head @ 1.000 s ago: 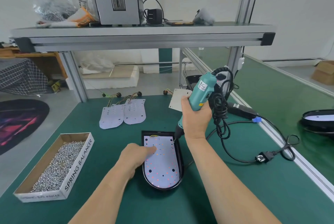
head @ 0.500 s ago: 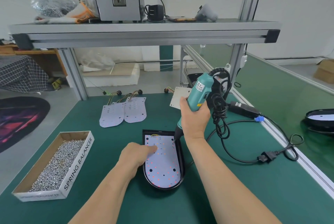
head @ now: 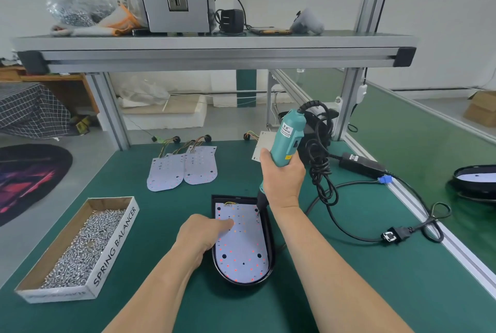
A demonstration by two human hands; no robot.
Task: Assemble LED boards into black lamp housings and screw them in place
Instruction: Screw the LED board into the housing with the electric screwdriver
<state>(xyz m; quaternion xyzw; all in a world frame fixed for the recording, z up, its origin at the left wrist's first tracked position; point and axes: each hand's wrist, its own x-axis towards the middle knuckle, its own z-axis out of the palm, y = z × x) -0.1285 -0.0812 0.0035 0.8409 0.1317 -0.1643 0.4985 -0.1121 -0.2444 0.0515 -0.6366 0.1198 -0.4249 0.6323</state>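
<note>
Black lamp housing (head: 269,238) at counter (head: 349,292) centre holding LED board (head: 243,246), left hand (head: 200,236) fingertip pressing board, right hand (head: 283,179) grip closed round teal screwdriver (head: 285,142), bit at board's 1 o'clock corner, cardboard box (head: 115,246) of screws (head: 80,249) at 9 o'clock, 2 spare boards (head: 182,169) at 11 o'clock.

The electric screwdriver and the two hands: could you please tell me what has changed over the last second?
Very little has changed. The right hand keeps its grip on the electric screwdriver, whose bit stays at the top right corner of the LED board. The left hand still presses the board down in the black lamp housing. Nothing was picked up or released.
</note>
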